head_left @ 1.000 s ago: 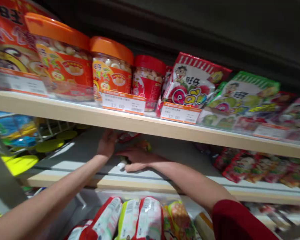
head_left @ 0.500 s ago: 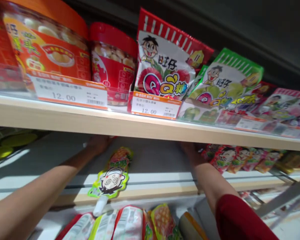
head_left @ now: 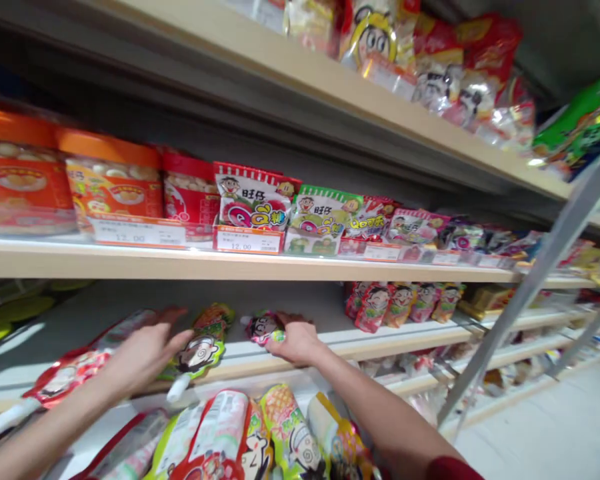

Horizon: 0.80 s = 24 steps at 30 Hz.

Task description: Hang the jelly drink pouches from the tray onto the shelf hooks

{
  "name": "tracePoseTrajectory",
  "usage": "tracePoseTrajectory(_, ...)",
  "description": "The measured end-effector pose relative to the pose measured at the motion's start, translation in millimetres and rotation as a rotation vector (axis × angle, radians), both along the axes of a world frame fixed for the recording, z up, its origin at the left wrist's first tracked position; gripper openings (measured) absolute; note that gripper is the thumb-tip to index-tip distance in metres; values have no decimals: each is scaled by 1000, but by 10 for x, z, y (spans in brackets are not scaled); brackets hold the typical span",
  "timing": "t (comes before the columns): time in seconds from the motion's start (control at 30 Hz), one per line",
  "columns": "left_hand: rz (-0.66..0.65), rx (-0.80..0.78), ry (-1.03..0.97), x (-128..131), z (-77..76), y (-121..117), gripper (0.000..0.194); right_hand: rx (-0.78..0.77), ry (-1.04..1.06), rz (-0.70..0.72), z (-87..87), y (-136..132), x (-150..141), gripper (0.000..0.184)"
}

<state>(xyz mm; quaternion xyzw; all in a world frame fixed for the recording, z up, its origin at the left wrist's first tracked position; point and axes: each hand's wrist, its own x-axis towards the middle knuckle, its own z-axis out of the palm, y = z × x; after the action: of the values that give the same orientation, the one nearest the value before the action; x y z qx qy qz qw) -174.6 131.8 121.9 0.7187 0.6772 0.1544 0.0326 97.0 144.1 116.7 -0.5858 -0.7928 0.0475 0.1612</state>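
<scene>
While R hand (head_left: 299, 340) grips pkt (head_left: 261, 327), L hand (head_left: 147, 348) splayed

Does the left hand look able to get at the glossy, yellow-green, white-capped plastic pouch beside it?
Probably yes: the open left hand is right beside the yellow-green pouch, and nothing visible blocks the way.

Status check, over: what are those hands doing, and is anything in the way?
Left hand spread between red pouch and green pouch, contact unclear. Right hand gripping pink pouch. Upper shelf overhead, possibly tight.
</scene>
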Motion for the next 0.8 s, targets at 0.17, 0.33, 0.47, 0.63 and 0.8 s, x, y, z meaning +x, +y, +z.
tracePoseTrajectory(0.17, -49, -73, 63, 615, -11, -158, 55, -73, 26, 117, 46, -368, -49, 69)
tracePoseTrajectory(0.33, -277, -83, 24, 484, -6, -458, 65, -269, 175, 346, 65, -874, 438, 54)
tracePoseTrajectory(0.47, -156, -92, 36, 405, 3, -506, 63, -214, 347, 327, 125, -932, 621, 41)
tracePoseTrajectory(0.63, 2, 6, 181, 478, -6, -367, 45, 75, 389, 68, 83, -700, 768, 36)
tracePoseTrajectory(0.8, -61, 63, 16, 883, 90, -32, 39, 194, 468, -16, -110, -635, 1128, 29)
